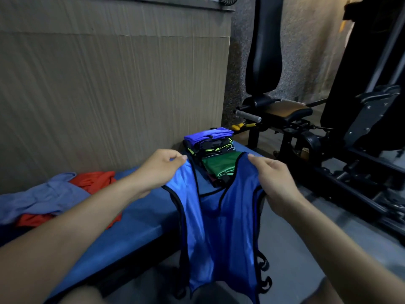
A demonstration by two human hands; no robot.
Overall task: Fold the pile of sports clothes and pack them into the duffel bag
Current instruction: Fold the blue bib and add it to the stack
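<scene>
A shiny blue sleeveless vest (219, 233) with black trim hangs in front of me by its two shoulder straps. My left hand (160, 167) pinches the left strap and my right hand (274, 176) pinches the right one. Behind the vest, a stack of folded clothes (212, 150) sits on the far end of a blue padded bench (142, 216), with a green piece in front and a purple one on top. At the left end of the bench lie loose garments: a pale blue one (43, 196) over a red-orange one (94, 183). No duffel bag is in view.
A corrugated cardboard sheet (109, 84) lines the wall behind the bench. To the right stands a black weight bench (282, 115) with an upright back pad and a dark machine frame (361, 132). Grey floor (295, 249) lies below the vest.
</scene>
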